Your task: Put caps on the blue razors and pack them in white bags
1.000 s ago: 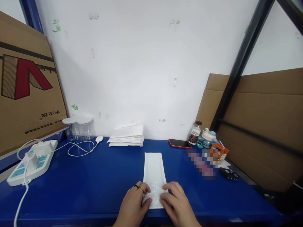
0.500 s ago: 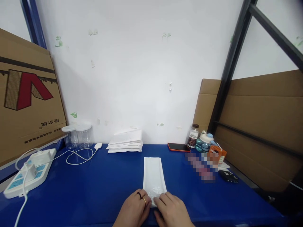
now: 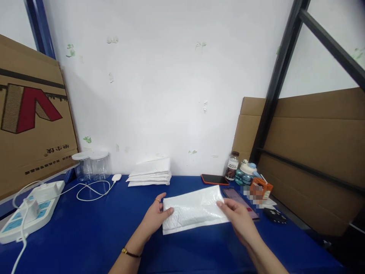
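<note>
Between my two hands is a white padded mailer (image 3: 194,210), its long side running left to right and tilted up a little at the right. My left hand (image 3: 156,213) grips its left end, thumb on the near face and fingers behind. At the right end, my right hand (image 3: 235,213) pinches the edge, with its thumb in front and the other fingers partly hidden. The plastic surface looks shiny and creased. A stack of similar white mailers (image 3: 149,173) lies by the wall, beyond my left hand.
At left are a power strip (image 3: 31,213), a white cable (image 3: 94,194) and clear lidded jars (image 3: 99,167). To the right lie a red-edged phone (image 3: 215,179), another phone (image 3: 239,201), a bottle (image 3: 232,166), an orange box (image 3: 261,187) and a black object (image 3: 274,215).
The mailer has come up off the blue table and turned from lengthwise to crosswise. My hands have moved apart, from its near end to its two opposite ends.
</note>
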The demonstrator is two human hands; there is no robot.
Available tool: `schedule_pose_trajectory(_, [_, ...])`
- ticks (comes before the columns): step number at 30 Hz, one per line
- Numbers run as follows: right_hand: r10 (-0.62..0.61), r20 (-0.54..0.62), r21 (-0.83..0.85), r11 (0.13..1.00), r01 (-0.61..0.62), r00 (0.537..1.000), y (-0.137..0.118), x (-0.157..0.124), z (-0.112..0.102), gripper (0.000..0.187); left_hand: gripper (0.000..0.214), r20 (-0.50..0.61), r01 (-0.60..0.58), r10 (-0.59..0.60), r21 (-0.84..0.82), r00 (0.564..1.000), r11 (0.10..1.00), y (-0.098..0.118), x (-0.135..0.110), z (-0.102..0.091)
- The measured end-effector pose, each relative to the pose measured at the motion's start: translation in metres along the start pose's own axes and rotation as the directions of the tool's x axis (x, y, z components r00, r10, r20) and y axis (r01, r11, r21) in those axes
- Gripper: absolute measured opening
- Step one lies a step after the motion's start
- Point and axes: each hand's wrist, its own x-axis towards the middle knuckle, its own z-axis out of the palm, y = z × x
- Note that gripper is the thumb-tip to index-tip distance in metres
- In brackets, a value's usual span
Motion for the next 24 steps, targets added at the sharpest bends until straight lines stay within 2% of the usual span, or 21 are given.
schedule_pose_trajectory(2, [0.031, 0.020, -0.185, 0.982, -0.027, 0.999, 0.029, 0.006, -0.001, 0.041, 0.080, -0.032, 0.061, -0.058, 0.114, 0.998, 0.992, -0.011, 0.006, 0.001])
schedule_pose_trajectory(3, [-0.010, 0.014, -0.315, 0.949, 0.014, 1.000, 0.039, 0.007, -0.001, 0.042, 0.078, -0.073, 0.073, -0.058, 0.222, 0.996, 0.972, -0.014, 0.008, 0.002])
schedule_pose_trajectory(5, [-0.146, 0.042, -0.566, 0.812, 0.144, 0.988, 0.048, 0.003, 0.004, 0.046, 0.073, -0.132, 0.064, -0.008, 0.427, 0.991, 0.902, -0.016, 0.009, 0.004])
schedule_pose_trajectory(7, [-0.232, 0.198, -0.702, 0.645, 0.303, 0.952, 0.043, -0.005, 0.013, 0.051, 0.071, -0.159, 0.052, 0.048, 0.567, 0.986, 0.822, -0.011, 0.009, 0.004])
schedule_pose_trajectory(8, [-0.229, 0.312, -0.712, 0.586, 0.387, 0.922, 0.039, -0.009, 0.020, 0.054, 0.070, -0.175, 0.051, 0.073, 0.615, 0.982, 0.787, -0.008, 0.010, 0.004])
schedule_pose_trajectory(10, [-0.180, 0.518, -0.659, 0.539, 0.524, 0.836, 0.031, -0.015, 0.035, 0.060, 0.069, -0.188, 0.041, 0.118, 0.674, 0.975, 0.738, -0.002, 0.014, 0.002])
schedule_pose_trajectory(11, [-0.155, 0.569, -0.637, 0.538, 0.552, 0.807, 0.030, -0.015, 0.042, 0.059, 0.066, -0.176, 0.021, 0.136, 0.683, 0.975, 0.730, 0.000, 0.019, -0.001])
schedule_pose_trajectory(13, [-0.100, 0.589, -0.639, 0.549, 0.538, 0.802, 0.032, -0.007, 0.052, 0.051, 0.056, -0.118, -0.035, 0.151, 0.664, 0.981, 0.747, 0.001, 0.031, -0.008])
schedule_pose_trajectory(16, [-0.009, 0.529, -0.709, 0.545, 0.448, 0.848, 0.045, 0.021, 0.056, 0.046, 0.042, -0.068, -0.047, 0.115, 0.625, 0.991, 0.779, -0.007, 0.053, -0.023])
schedule_pose_trajectory(18, [0.028, 0.507, -0.738, 0.531, 0.417, 0.862, 0.052, 0.045, 0.054, 0.046, 0.035, -0.069, -0.040, 0.106, 0.624, 0.992, 0.781, -0.016, 0.065, -0.032])
schedule_pose_trajectory(24, [0.063, 0.490, -0.768, 0.503, 0.396, 0.869, 0.064, 0.111, 0.060, 0.046, 0.030, -0.025, -0.068, 0.104, 0.605, 0.994, 0.793, -0.035, 0.074, -0.045])
